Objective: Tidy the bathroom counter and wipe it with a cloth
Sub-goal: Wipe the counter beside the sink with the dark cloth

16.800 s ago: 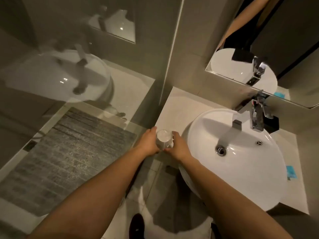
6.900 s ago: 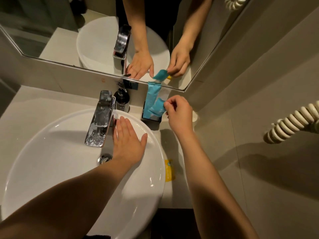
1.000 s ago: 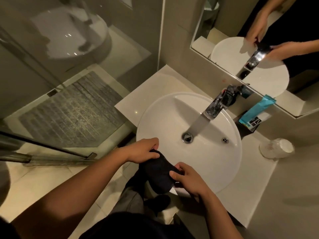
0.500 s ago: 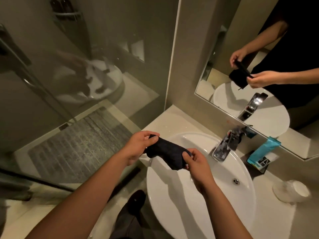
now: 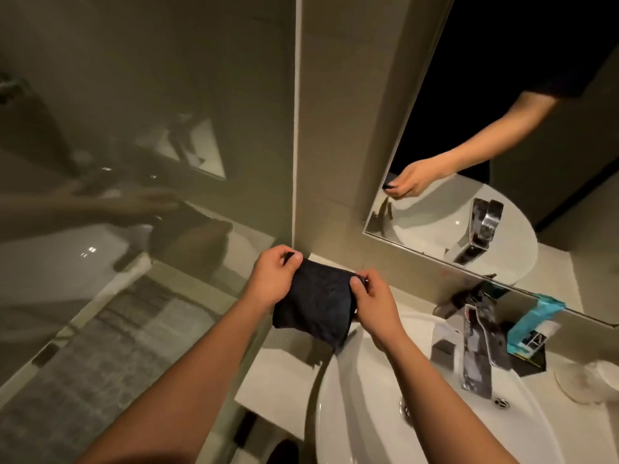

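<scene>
A dark cloth point(image 5: 315, 304) hangs spread between my two hands above the left end of the pale counter point(image 5: 274, 380). My left hand point(image 5: 273, 279) pinches its upper left corner and my right hand point(image 5: 370, 301) pinches its upper right corner. The cloth's lower edge dangles over the rim of the white round basin point(image 5: 385, 413). It does not touch the counter.
A chrome faucet point(image 5: 477, 346) stands behind the basin. Blue packets in a black holder point(image 5: 529, 333) lean against the mirror point(image 5: 502, 162). A clear cup point(image 5: 593, 380) lies at the far right. A glass shower partition point(image 5: 150, 195) stands on the left.
Both hands have carried the cloth up and toward the back left corner of the counter, and it is now stretched wider between them. My view has tilted up toward the wall.
</scene>
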`<state>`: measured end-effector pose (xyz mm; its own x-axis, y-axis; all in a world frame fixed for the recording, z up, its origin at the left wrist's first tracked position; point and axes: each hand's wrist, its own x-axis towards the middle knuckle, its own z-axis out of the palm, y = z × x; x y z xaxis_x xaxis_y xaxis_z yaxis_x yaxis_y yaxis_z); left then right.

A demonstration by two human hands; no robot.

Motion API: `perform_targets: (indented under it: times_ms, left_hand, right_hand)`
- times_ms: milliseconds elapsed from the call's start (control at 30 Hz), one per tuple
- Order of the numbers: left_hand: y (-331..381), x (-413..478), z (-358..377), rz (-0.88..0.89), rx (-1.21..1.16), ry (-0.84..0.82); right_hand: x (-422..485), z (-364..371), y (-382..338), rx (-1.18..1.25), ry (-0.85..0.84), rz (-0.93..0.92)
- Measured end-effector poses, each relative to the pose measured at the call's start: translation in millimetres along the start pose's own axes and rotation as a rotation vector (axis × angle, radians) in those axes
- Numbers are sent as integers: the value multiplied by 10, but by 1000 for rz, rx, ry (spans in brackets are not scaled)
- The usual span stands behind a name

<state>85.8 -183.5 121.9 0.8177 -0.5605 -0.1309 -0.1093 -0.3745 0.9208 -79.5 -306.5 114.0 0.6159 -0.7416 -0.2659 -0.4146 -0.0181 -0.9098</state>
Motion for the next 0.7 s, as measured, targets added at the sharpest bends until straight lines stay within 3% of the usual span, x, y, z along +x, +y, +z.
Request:
perform_targets:
  times_ms: [133,267,500,700]
  left_hand:
    - [-64,664,227,-34,-20,-17]
    - [-435,832,428,-104,105,-67]
    - [-1088,554,785,15,242,-170]
    - [-1229,795,1066,299,589,-497]
  right_hand:
    - [659,148,111,-24,160,38]
    - [907,141,366,-223,188,136]
    - [447,20,744,-434,251,7]
    - [-16,-91,1184,-736,288,-3]
